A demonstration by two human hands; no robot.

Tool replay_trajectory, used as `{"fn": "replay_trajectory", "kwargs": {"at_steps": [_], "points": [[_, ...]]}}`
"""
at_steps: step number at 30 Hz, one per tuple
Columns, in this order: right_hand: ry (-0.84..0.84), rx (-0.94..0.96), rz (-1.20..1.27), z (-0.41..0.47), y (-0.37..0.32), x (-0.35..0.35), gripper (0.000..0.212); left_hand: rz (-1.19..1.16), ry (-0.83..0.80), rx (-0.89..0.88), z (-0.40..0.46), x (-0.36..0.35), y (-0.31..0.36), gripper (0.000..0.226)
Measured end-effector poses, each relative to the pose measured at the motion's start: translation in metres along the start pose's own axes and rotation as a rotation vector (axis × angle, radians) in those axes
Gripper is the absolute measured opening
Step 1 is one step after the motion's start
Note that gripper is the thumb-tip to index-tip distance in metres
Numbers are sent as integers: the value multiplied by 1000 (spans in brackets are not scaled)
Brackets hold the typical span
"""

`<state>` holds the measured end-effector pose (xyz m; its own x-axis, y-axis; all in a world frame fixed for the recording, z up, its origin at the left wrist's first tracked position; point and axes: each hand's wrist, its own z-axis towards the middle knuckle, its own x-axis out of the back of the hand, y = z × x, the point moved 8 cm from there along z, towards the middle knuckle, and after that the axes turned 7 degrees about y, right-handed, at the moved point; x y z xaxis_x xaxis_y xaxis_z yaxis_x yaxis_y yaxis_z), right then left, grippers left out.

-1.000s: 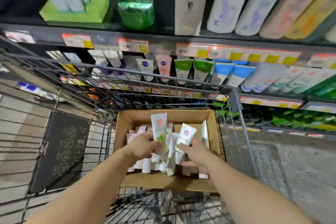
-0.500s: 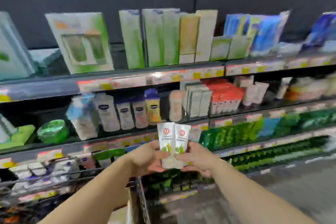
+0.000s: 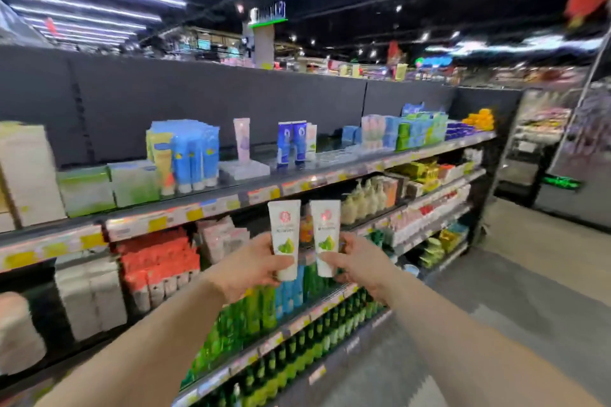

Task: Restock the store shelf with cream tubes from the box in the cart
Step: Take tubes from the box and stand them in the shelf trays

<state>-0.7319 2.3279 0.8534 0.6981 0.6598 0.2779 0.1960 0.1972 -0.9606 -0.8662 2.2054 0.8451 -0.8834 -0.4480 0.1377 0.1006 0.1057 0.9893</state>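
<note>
I'm now lifting two white cream tubes, one clamped in my left hand [image 3: 251,266] and one [image 3: 325,236] in my right hand [image 3: 358,263], from the cart box up to frame center, facing the top shelf [image 3: 297,180], so placing comes next.

Whole frame is pretty smeared, so the print on the two white tubes [image 3: 285,235] can't be read, just a red dot and a green leaf. The left hand [image 3: 251,266] covers the bottom of one tube, the right hand [image 3: 358,263] hides the other's cap. Price tags [image 3: 185,213] along the shelf edge are a blur. Both forearms run off the bottom edge.
</note>
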Motion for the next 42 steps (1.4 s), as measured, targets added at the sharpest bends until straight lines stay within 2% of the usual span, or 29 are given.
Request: {"fn": "replay_trajectory", "kwargs": {"at_steps": [6,8,10,15,18,22,30,36,42], "points": [[78,104,18,100,-12,68,22,57,67,-132,113,-21,39,19],[116,146,9,144,-17,86,26,80,105,-170,156,-16,50,19],[152,162,1,189,-21,102,19,73,144,-174,202,-7,59,21],[153,181,-35,300,-36,128,34,162,184,-213,293,8,83,29],[112,204,-45,357,-43,133,30,220,279,-238,329,15,90,21],[83,270,-86,427,-55,138,25,286,367,-281,361,18,98,20],[-121,359,-74,544,-56,122,24,369,661,-274,407,8,107,21],[-256,446,-190,585,-55,101,26,365,850,-167,426,-5,110,25],[-429,478,-205,593,-43,81,28,359,895,-90,440,-24,106,32]]}}
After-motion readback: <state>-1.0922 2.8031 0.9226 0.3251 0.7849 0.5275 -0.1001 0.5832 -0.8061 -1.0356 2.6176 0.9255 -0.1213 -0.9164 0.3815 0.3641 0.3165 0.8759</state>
